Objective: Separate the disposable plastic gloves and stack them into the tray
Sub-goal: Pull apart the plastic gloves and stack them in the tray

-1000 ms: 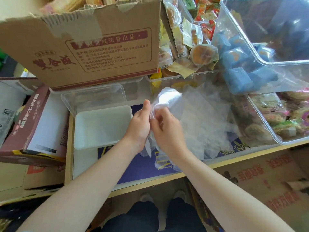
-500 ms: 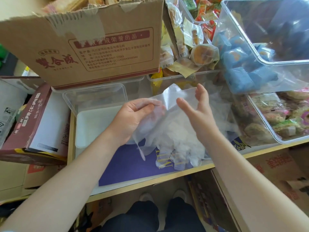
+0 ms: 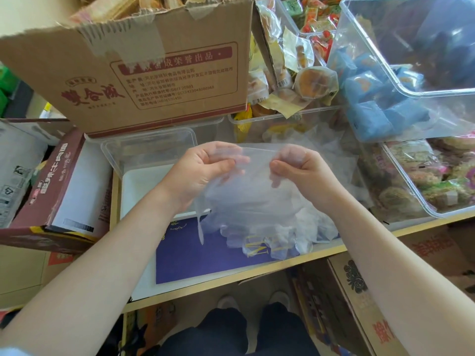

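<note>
Left hand (image 3: 198, 170) and right hand (image 3: 298, 168) pinch the thin transparent plastic glove (image 3: 252, 201) by its cuff, fingers curled; white rectangular tray (image 3: 144, 181) sits beside.

Cardboard box (image 3: 144, 73) with red print at eleven o'clock. Clear bins of wrapped snacks (image 3: 421, 173) from one to three o'clock, blue packets (image 3: 372, 109) among them. Maroon carton (image 3: 59, 191) at nine, purple mat (image 3: 205, 255) near centre.

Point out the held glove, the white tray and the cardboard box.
glove (image 3: 257, 191), head view, its see-through middle between the hands.
tray (image 3: 144, 186), head view, bare white floor.
box (image 3: 164, 80), head view, printed front flap.
</note>
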